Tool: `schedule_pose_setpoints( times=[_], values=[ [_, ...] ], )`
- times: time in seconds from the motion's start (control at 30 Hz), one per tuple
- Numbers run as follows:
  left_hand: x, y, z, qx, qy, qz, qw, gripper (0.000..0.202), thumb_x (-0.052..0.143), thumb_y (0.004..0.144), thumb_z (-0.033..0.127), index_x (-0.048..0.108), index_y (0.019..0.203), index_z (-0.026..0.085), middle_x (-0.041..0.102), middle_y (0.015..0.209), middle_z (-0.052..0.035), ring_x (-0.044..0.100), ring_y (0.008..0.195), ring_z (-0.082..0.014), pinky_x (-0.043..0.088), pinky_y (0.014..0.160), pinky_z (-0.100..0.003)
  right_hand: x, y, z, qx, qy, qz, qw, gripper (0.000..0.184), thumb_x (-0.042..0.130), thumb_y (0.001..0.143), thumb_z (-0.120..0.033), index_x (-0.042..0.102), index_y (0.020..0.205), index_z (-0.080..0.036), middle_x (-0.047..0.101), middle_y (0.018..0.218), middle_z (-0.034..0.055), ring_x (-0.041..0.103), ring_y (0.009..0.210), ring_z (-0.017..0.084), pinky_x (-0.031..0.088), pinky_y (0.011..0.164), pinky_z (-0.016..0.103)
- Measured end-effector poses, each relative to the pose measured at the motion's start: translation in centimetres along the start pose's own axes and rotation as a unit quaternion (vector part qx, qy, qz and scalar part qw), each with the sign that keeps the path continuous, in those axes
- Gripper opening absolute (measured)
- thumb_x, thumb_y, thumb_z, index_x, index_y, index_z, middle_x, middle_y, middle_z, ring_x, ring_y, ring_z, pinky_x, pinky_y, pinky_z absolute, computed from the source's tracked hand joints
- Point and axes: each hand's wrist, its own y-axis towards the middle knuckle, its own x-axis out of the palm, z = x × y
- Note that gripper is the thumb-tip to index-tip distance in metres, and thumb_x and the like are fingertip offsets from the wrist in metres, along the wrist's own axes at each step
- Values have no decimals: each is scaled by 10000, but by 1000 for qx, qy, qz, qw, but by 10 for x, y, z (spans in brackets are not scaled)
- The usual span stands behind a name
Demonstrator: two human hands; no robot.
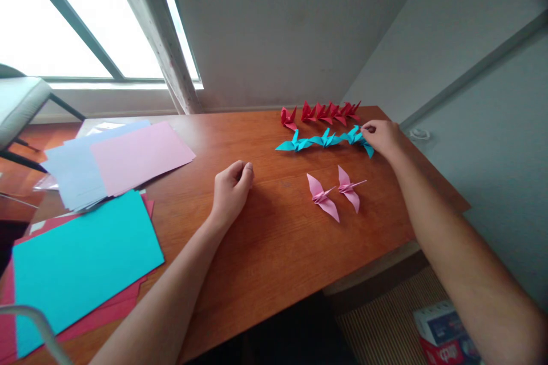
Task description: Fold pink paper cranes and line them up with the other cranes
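Three blue paper cranes stand in a row on the table: a left one (295, 142), a middle one (326, 138) and a right one (354, 136). My right hand (381, 134) reaches to the right end of that row, its thumb and fingers pinched on the right blue crane. Behind them runs a row of several red paper cranes (329, 113). Two pink paper cranes lie nearer to me, one (322, 197) left of the other (349, 187). My left hand (233, 185) rests on the wood as a loose fist, with nothing showing in it.
At the left of the wooden table (265, 256) lie pink paper (143, 157), pale blue sheets (77, 171) and a blue sheet (88, 265) over red paper (107, 308). A wall stands behind; a chair (23, 102) is at the far left. Boxes (445, 331) sit below right.
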Motion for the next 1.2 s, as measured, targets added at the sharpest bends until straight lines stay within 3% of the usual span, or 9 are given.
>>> schedule_pose_setpoints(
  times=[0.3, 0.5, 0.67, 0.8, 1.2],
  values=[
    [1, 0, 0, -3, 4, 0, 1000, 373, 503, 956, 381, 461, 618, 226, 494, 556, 18, 452, 552, -132, 348, 566, -269, -1, -1, -13, -21, -1, -7, 1000, 212, 625, 826, -255, 801, 928, -197, 799, 892, 103, 730, 852, 283, 534, 780, 358],
    [1, 0, -1, -2, 3, 1, 1000, 378, 504, 959, 372, 465, 613, 225, 489, 559, 20, 456, 554, -131, 354, 571, -275, -13, -4, -35, -65, 0, 66, 996, 289, 555, 926, -332, 777, 1018, -171, 773, 1002, 143, 698, 911, 285, 515, 859, 380],
    [0, 0, -1, 0, 2, -1, 1000, 375, 507, 964, 369, 475, 620, 222, 496, 562, 20, 461, 557, -132, 354, 569, -274, -10, -10, -70, -136, 34, -9, 990, 287, 567, 942, -383, 776, 1002, -197, 780, 956, 107, 702, 867, 255, 514, 837, 361],
    [0, 0, -1, 1, -1, -3, 1000, 363, 508, 962, 362, 477, 629, 221, 500, 568, 20, 464, 558, -130, 350, 567, -274, -2, -11, -84, -139, -5, -59, 989, 225, 634, 889, -316, 795, 989, -195, 796, 950, 98, 720, 894, 274, 511, 819, 364],
    [0, 0, -3, 2, 5, -2, 1000, 377, 505, 963, 364, 469, 618, 218, 491, 562, 22, 448, 553, -127, 325, 563, -282, 2, -10, -90, -168, -44, -48, 984, 251, 571, 895, -169, 802, 993, -167, 791, 1048, 117, 717, 977, 278, 508, 881, 359]
  ],
)
